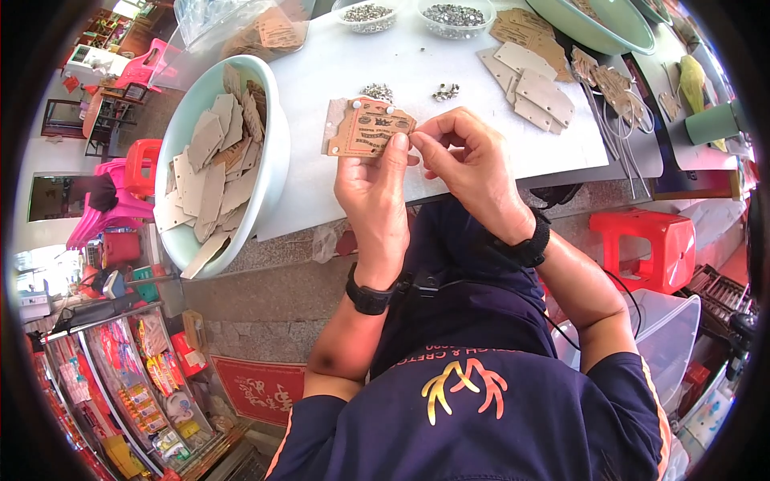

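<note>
Your left hand (373, 192) pinches the brown card (359, 135) — seemingly steadying its edge — for your right hand (475, 164), narrowly pinched, contents unclear.

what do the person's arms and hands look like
The left hand and right hand are ungloved, with a black strap at the left wrist and a black band at the right. Short dark navy sleeves have orange stripes; a thin black cable curves beside the right arm.

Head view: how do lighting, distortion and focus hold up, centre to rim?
Head view: black corners; packages at lower left tilt with the fisheye distortion; the white tabletop is bright, nearly washed out; the printed card in the left hand looks fairly sharp.
</note>
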`<state>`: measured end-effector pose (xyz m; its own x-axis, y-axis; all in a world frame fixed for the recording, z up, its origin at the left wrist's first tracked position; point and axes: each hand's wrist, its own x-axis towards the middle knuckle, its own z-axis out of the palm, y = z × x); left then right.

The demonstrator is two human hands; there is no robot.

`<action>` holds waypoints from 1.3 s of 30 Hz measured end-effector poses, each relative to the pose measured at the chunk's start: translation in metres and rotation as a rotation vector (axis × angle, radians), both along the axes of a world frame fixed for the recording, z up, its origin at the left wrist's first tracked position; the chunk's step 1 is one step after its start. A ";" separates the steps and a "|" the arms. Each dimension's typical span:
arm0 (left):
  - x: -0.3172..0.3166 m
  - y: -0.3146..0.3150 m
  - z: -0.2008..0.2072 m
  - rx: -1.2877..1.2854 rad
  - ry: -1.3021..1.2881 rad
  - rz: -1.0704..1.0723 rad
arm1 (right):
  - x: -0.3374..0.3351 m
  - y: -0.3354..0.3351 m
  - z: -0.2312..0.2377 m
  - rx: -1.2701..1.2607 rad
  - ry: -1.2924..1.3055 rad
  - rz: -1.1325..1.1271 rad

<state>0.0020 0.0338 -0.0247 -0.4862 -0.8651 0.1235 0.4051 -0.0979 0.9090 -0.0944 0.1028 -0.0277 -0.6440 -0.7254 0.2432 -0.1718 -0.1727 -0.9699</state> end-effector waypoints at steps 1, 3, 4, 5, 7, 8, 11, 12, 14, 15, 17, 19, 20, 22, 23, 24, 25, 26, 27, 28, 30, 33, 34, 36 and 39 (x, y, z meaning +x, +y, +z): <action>-0.001 0.001 0.000 0.002 0.000 -0.003 | -0.002 0.000 -0.003 -0.002 0.060 -0.023; -0.003 0.002 0.000 0.016 0.012 -0.017 | -0.003 0.000 -0.004 -0.002 0.119 -0.049; -0.001 0.001 0.000 0.015 0.012 -0.015 | -0.001 0.001 -0.003 0.017 0.036 -0.028; 0.000 0.001 -0.001 0.001 0.002 -0.011 | 0.000 0.001 -0.001 0.037 -0.046 -0.007; 0.001 0.001 -0.001 -0.012 -0.009 -0.008 | 0.000 0.003 0.005 0.057 -0.134 0.020; 0.001 0.001 -0.001 -0.017 -0.011 -0.001 | 0.000 0.004 0.006 0.078 -0.221 0.045; 0.002 0.003 0.000 -0.026 0.001 0.000 | -0.003 0.003 0.002 0.080 -0.279 0.081; 0.002 0.004 0.000 -0.031 0.015 -0.007 | -0.003 0.003 0.003 0.081 -0.279 0.080; 0.000 0.005 0.003 0.003 0.023 -0.020 | -0.002 0.003 0.004 0.070 -0.364 0.104; -0.001 0.005 0.003 0.037 0.031 -0.034 | -0.002 0.001 0.004 0.070 -0.365 0.104; -0.004 0.001 -0.002 0.049 0.038 -0.029 | 0.000 -0.003 0.005 0.038 -0.510 0.109; -0.010 -0.006 -0.006 0.061 0.043 -0.026 | -0.003 -0.010 0.002 -0.016 -0.548 0.121; -0.014 -0.009 -0.007 0.063 0.056 -0.013 | -0.006 -0.012 0.000 -0.072 -0.585 0.136; -0.017 -0.014 -0.008 0.068 0.067 -0.003 | -0.014 -0.012 0.001 -0.065 -0.626 0.159; -0.017 -0.016 -0.006 0.083 0.088 0.012 | -0.018 -0.012 0.001 -0.090 -0.573 0.139; -0.017 -0.019 -0.005 0.099 0.110 0.027 | -0.022 -0.011 0.003 -0.115 -0.519 0.119; -0.014 -0.023 -0.005 0.072 0.125 0.022 | -0.026 -0.009 0.006 -0.111 -0.412 0.087; -0.011 -0.025 -0.006 0.073 0.124 0.022 | -0.031 -0.003 0.014 -0.105 -0.331 0.067; -0.007 -0.027 -0.008 0.061 0.106 0.012 | -0.036 0.005 0.016 -0.066 -0.267 0.082; -0.006 -0.029 -0.009 0.046 0.092 0.001 | -0.045 0.011 0.017 -0.029 -0.200 0.095; -0.001 -0.030 -0.010 0.031 0.094 -0.005 | -0.059 0.019 0.014 0.009 -0.101 0.086; 0.003 -0.029 -0.012 0.003 0.121 -0.007 | -0.072 0.034 0.021 0.274 0.065 0.212; 0.003 -0.030 -0.011 0.013 0.107 -0.007 | -0.074 0.040 0.028 0.385 0.134 0.325; 0.011 -0.034 -0.016 -0.075 0.066 -0.029 | -0.061 0.049 0.053 0.670 0.044 0.765; 0.013 -0.038 -0.018 -0.078 0.040 -0.051 | -0.033 0.061 0.015 0.690 0.133 1.166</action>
